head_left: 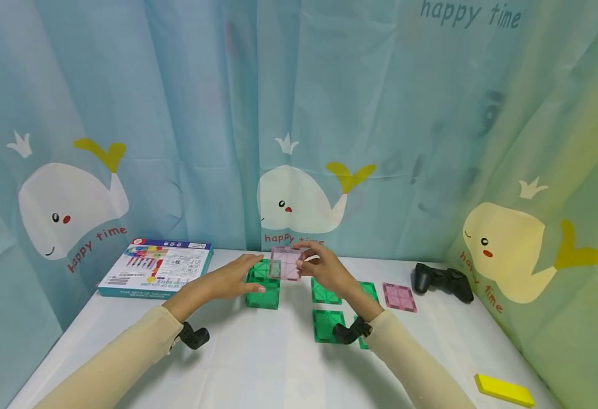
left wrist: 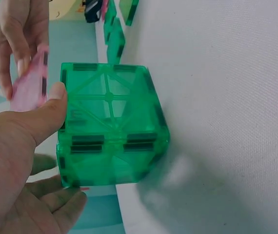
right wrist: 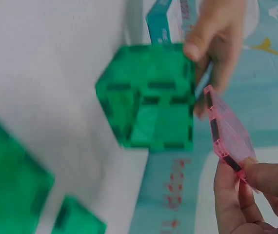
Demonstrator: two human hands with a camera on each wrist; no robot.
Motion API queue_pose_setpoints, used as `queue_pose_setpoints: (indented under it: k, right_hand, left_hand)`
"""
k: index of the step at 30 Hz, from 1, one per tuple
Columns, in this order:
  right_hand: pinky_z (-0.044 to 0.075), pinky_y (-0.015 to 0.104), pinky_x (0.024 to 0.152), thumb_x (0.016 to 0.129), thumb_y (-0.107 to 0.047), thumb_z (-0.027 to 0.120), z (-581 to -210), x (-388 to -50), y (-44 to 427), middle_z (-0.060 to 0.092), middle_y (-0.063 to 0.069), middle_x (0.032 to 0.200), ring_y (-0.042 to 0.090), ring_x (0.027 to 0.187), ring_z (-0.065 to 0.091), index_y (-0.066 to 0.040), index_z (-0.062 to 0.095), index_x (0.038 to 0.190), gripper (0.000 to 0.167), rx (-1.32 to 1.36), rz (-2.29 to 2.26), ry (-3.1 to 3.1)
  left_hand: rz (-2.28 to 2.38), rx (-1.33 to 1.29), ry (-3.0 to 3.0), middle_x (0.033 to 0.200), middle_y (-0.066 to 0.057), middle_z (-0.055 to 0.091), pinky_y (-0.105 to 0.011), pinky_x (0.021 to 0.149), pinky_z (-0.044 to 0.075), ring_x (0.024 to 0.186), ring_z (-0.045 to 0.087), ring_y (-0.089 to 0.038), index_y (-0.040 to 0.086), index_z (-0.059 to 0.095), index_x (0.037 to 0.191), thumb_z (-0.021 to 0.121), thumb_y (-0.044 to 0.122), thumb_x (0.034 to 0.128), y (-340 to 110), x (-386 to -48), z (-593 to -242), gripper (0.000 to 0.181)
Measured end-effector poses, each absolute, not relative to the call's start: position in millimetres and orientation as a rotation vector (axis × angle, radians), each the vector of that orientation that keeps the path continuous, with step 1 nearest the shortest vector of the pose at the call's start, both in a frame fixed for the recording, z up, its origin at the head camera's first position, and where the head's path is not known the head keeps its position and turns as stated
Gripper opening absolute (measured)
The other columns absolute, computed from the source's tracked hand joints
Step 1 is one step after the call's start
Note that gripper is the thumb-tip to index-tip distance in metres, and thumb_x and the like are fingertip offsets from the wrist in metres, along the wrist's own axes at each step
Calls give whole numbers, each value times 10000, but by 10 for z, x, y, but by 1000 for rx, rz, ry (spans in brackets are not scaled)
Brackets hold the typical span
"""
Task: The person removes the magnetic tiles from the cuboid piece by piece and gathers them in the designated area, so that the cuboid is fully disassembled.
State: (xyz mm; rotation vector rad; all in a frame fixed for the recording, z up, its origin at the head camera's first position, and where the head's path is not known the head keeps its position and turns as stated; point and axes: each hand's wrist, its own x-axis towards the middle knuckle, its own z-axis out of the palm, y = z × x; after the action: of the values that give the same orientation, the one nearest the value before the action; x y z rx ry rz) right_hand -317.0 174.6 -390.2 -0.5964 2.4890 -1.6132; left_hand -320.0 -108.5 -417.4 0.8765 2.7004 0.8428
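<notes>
A box of translucent green magnetic tiles (head_left: 263, 296) stands on the table, seen close up in the left wrist view. My left hand (head_left: 235, 278) holds it from the left, with its thumb (left wrist: 57, 92) at one edge and the other fingers at another. My right hand (head_left: 327, 271) pinches a translucent pink square magnetic tile (head_left: 285, 264) by its right edge. The pink tile is raised and tilted near the box's top, and both wrist views show a gap between them. Part of the box's back is hidden by the left hand.
Right of the box lie several flat green tiles (head_left: 328, 326), some partly behind the right arm. Another pink tile (head_left: 399, 297) and a black game controller (head_left: 442, 281) lie further right. A printed product box (head_left: 158, 268) sits back left, a yellow block (head_left: 505, 390) front right.
</notes>
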Motion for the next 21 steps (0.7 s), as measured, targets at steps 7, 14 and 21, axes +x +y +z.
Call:
queue_pose_setpoints:
  k: [7,14,21]
  right_hand:
    - [619,465,950,1074,-54,609,-3770,-3042,2366,575,250,1230,347,1081,704,-43,549,1480,410,-567,-1542,2574]
    - [635,380,879,1080,-97,614,-3741,-2727,3128,621,246,1216,279,1030,709,3,530,1472,413,-541,-1415,2610]
    - [631,342,829,1073,-11,563,-3879,-2488,3888,580,247,1167,203,1006,668,113,499,1435,388,-541,-1352,2487]
  left_hand:
    - [818,872,2723,1672,-241,301,-597,1241,320,1547,331,-428,-7,352,1627,707,420,1025,-1070,-3199,-4172,819]
    - [830,880,2699,1683,-247,269,-598,1238,322,1555,312,-438,-14,336,1633,689,416,1038,-1079,-3197,-4177,815]
    - [836,863,2696,1696,-230,252,-590,1245,315,1565,298,-421,1,328,1641,692,407,1038,-1085,-3188,-4171,813]
